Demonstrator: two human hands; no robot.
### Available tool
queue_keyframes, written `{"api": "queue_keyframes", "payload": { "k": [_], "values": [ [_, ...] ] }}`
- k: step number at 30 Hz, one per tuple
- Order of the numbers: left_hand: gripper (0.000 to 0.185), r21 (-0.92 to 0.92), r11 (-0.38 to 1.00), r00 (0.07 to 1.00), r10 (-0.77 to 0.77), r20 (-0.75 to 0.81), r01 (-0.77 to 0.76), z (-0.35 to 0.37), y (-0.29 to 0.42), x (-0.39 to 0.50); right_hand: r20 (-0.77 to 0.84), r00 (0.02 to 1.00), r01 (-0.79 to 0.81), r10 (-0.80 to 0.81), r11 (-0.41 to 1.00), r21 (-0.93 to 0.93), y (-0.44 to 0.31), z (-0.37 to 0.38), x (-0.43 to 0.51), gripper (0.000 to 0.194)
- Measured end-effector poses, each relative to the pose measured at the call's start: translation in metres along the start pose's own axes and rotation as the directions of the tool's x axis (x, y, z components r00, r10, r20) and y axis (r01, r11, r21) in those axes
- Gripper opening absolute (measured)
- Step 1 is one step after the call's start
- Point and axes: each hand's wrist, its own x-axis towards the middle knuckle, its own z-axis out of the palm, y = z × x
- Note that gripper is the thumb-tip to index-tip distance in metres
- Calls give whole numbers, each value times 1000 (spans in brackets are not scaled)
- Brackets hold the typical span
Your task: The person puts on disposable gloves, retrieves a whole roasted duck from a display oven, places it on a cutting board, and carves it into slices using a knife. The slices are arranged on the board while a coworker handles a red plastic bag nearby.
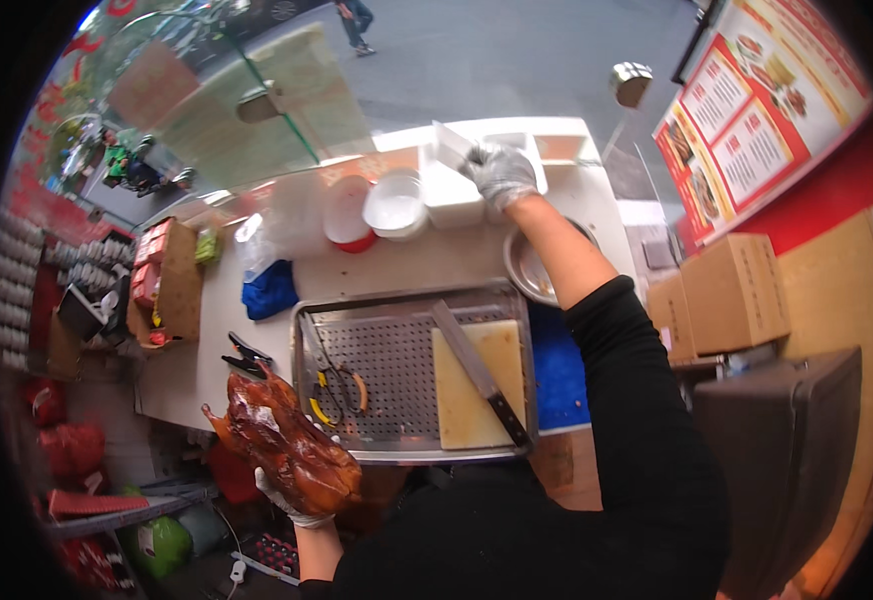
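A glossy brown roast duck (283,442) rests in my gloved left hand (286,502), which grips it from below at the counter's front left. My right hand (504,176), in a clear glove, reaches far forward over white plastic containers (453,199) by the window. A thin white panel (451,146) stands upright by its fingertips; whether the fingers grip anything is hidden. Between my arms lies a perforated metal tray (384,360). On it are yellow-handled scissors (324,382) and a cutting board (478,412) with a long dark-handled knife (474,360) laid across it.
A metal bowl (530,270) sits partly under my right forearm. Round tubs (395,202), a blue cloth (268,290) and black tongs (247,352) lie on the counter. An open carton (180,285) stands left, cardboard boxes (736,292) right. Glass panels (271,112) edge the counter's far side.
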Motion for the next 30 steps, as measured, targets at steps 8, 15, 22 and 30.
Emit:
{"api": "queue_keyframes", "payload": {
  "k": [8,15,22,30],
  "values": [
    [70,-130,949,946,-260,192,288,-28,-18,45,17,968,-144,252,496,856,39,-128,-157,19],
    [69,-292,879,922,-326,210,377,-77,-25,74,-311,947,80,-80,997,-13,79,-129,-322,25],
    [57,-67,935,924,-330,196,348,-69,-33,79,37,999,22,-8,923,-385,144,-5,-398,22],
    [72,-101,903,900,-394,189,417,-4,-29,66,53,940,338,-338,895,-291,110,-57,-334,12]
  ]
}}
